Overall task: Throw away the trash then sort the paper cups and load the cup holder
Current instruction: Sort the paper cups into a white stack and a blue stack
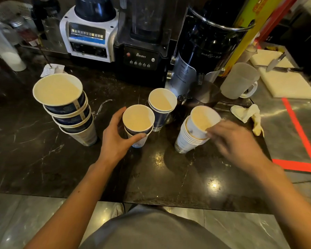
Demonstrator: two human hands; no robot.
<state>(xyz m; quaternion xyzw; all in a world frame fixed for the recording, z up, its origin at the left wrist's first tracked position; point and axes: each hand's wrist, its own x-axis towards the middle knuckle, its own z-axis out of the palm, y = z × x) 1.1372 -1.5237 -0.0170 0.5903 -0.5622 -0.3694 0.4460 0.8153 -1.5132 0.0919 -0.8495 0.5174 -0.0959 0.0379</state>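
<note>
- Countertop of dark veined stone (43,159), carrying four paper-cup groups kept apart, apparently by size.
- Tall leaning stack of blue-banded cups (70,112), far left.
- White nested stack (188,139), blurred right hand (230,135) at top cup; grip unclear.
- Middle blue-printed cup pair (138,126), left hand (118,137) wrapped round, steadying.

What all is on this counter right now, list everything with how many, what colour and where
large cup stack: one, dark blue cups over a white one, counter left
held cup stack: one, blue and white, centre
back cup stack: one, blue, behind centre
white cup stack: one, leaning, right of centre
white blender: one, back left
black blender: one, back centre
black urn: one, back right
frosted pitcher: one, right
crumpled tissue: one, white, right
cutting board: one, white, far right
knife: one, on the board
left hand: grips held cup stack
right hand: blurred, at the white stack's top cup
</note>
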